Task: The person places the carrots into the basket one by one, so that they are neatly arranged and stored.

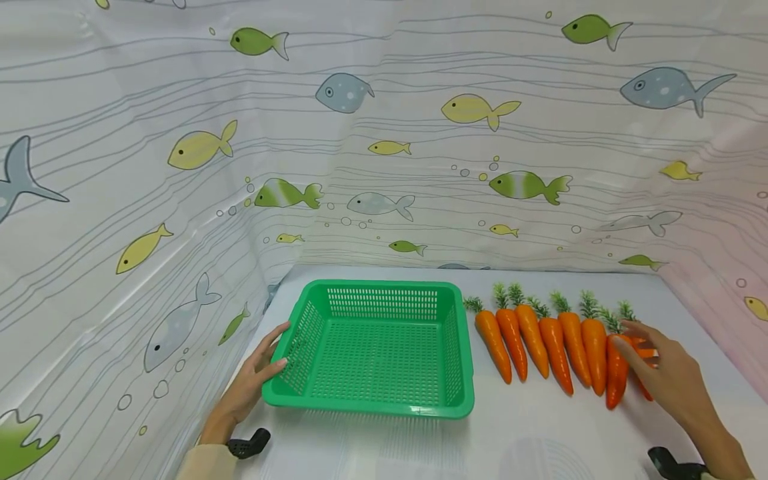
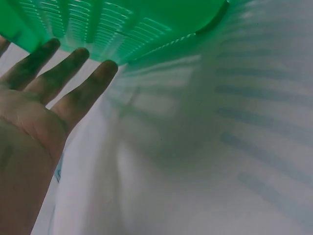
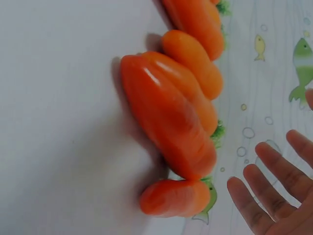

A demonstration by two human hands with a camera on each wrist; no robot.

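A green plastic basket [image 1: 372, 408] with slotted walls stands on the table. At its left wall is my left hand [image 1: 251, 377], thumb and fingers spread along the rim. In the left wrist view the extended fingers [image 2: 80, 95] reach up to the basket's side [image 2: 112, 29]. Several orange carrots [image 1: 555, 353] with green leafy tops lie in a row right of the basket. Over the rightmost ones hovers my right hand [image 1: 675, 370], covering part of the last carrot. The right wrist view shows its fingers [image 3: 274, 193] apart and extended beside the carrot row [image 3: 164, 112].
The white table [image 1: 510, 440] carries the basket and carrots. Behind and along the sides hangs a white sheet [image 1: 420, 167] printed with fish and wavy lines. A black wrist strap piece [image 1: 249, 445] sits at my left wrist.
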